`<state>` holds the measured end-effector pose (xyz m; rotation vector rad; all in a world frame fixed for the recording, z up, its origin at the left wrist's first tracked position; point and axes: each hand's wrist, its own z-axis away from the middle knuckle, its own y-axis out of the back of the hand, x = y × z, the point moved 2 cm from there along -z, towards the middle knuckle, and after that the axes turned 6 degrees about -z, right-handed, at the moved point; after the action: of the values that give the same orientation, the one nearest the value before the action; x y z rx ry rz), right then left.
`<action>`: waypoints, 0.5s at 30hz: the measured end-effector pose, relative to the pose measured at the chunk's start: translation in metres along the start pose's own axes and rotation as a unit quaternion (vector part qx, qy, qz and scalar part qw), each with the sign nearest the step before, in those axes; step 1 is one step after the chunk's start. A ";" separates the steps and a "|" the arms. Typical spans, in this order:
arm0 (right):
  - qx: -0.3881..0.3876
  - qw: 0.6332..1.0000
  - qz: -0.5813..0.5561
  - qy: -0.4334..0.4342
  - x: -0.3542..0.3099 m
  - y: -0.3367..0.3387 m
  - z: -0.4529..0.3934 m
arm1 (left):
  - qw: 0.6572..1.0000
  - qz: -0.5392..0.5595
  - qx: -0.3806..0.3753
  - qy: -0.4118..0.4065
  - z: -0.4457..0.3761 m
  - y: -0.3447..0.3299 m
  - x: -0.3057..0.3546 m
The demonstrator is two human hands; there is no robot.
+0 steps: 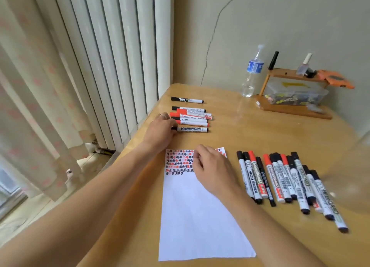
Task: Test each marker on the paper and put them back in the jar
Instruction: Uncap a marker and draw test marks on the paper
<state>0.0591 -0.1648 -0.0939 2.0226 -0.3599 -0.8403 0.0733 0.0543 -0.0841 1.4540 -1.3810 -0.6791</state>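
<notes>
Left hand: the left hand [160,129] reaches to the near end of the far row of markers; its fingers curl at the black cap of the nearest one, a white whiteboard marker [192,129]; whether they pinch it or only touch it I cannot tell.
Right hand: the right hand [213,169] rests on the upper part of the sheet, fingers curled together; whether anything small is between them is hidden.
Paper: one white rectangular sheet of paper [198,216] lies flat on the table, near edge toward the person; its top strip carries about five rows of small red and black test marks [179,160], partly covered by the right hand.
Far markers: seven lie sideways, caps to the left; one black-capped marker [187,100] lies apart at the back, six lie touching in a row [191,117], three red and three black by their caps.
Right markers: a crowded group of capped whiteboard markers [288,184] lies to the right of the paper, about thirteen, three with red caps, the rest black; overlaps make the count uncertain.
Jar: a clear, blurred curved shape [352,176] at the right edge, cut off; hard to make out.
Table: light wooden table [250,126].
Back corner: one clear plastic water bottle with blue label [252,72]; one small wooden shelf [294,98] holding a clear box, contents indistinct.
</notes>
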 end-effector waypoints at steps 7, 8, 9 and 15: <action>0.083 0.995 -0.040 0.041 -0.003 0.001 -0.001 | 0.997 0.069 0.024 -0.035 0.035 0.016 0.014; 0.106 0.992 -0.026 0.058 -0.004 0.003 -0.002 | 0.995 0.078 0.030 -0.046 0.043 0.019 0.018; 0.129 0.989 -0.009 0.073 -0.005 0.004 -0.003 | 0.994 0.091 0.036 -0.055 0.051 0.021 0.021; 0.129 0.986 0.000 0.105 -0.008 0.006 -0.003 | 0.973 0.217 0.027 -0.079 0.073 0.023 0.034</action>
<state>0.0558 -0.1618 -0.0845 2.3278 -0.3641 -0.5946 0.0053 0.0054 -0.0825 1.1001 -1.7820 -0.4843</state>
